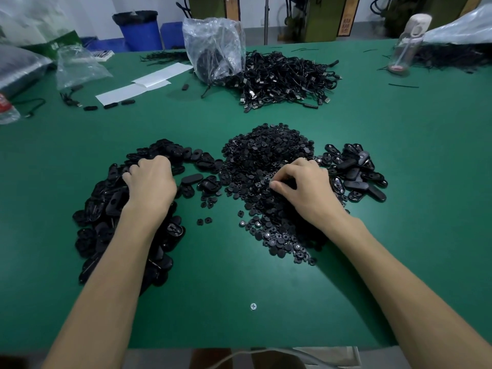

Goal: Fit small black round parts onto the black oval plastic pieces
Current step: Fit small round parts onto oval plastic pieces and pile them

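Observation:
A long curved heap of black oval plastic pieces [103, 209] lies on the left of the green table [239, 288]. My left hand [151, 182] rests on this heap with its fingers curled down into the pieces; what it holds is hidden. A big mound of small black round parts [266, 155] sits in the middle. My right hand [303, 187] lies on the mound, fingers curled, thumb and fingertips pinching among the round parts. A smaller heap of oval pieces [356, 174] lies just right of that hand.
A tangle of black cables [287, 81] and a clear plastic bag [213, 49] lie at the back centre. White paper strips [143, 83], another bag [77, 65] and a bottle [8, 107] are at the back left. A drink bottle [407, 46] stands at the back right. A screw head [253, 306] shows near the front edge.

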Tool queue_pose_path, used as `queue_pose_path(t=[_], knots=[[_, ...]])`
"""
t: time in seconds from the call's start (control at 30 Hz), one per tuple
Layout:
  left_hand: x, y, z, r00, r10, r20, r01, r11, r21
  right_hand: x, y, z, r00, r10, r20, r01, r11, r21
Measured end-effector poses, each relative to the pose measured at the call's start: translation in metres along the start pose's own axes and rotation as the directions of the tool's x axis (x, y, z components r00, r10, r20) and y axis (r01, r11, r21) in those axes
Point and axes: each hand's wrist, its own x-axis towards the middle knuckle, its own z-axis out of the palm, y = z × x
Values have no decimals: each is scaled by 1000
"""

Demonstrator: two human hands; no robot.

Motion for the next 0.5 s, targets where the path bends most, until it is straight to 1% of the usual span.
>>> queue_pose_path(t=[0.1, 0.23, 0.37, 0.5], knots=[[0, -3, -5, 1000, -18, -19, 20, 997, 75, 1, 2, 0, 1000, -10, -18, 10, 1000, 9], [-1, -5, -4, 999, -13, -39, 16, 998, 61, 1, 1, 1, 999, -23, -48, 25, 999, 30], [-2, -4, 1, 998, -26, -50, 29, 998, 56, 0, -1, -1, 989, -33, -143, 43, 997, 67], [-3, -6, 1, 999, -15, -39, 18, 997, 73, 0, 0, -5, 976, -12, -219, 40, 991, 127]])
